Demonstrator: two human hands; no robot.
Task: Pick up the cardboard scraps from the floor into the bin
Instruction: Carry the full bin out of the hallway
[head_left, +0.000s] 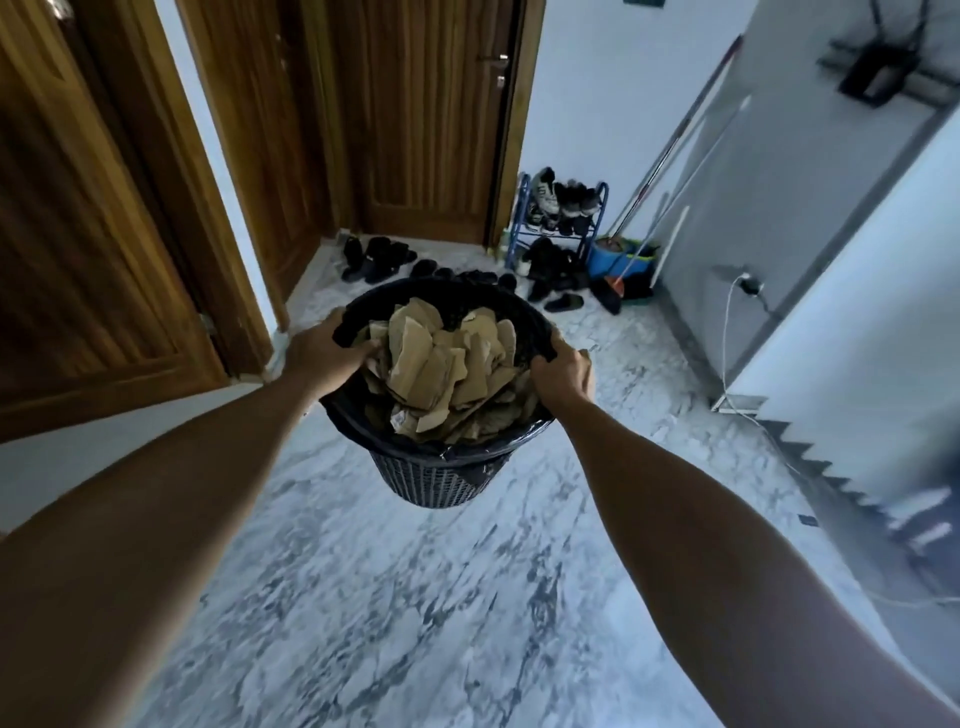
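Observation:
A dark woven plastic bin (441, 480) lined with a black bag is held up above the marble floor in the middle of the view. Several brown cardboard scraps (441, 364) are heaped inside it up to the rim. My left hand (319, 353) grips the bin's left rim, thumb over the edge. My right hand (563, 371) grips the right rim the same way. No scraps show on the floor around the bin.
Wooden doors (426, 114) stand at the left and back. Several dark shoes (376, 257) lie on the floor behind the bin, beside a blue shoe rack (561, 218). A blue bucket (615, 260) with mops leans in the right corner. A white cable (727, 332) hangs down the right wall.

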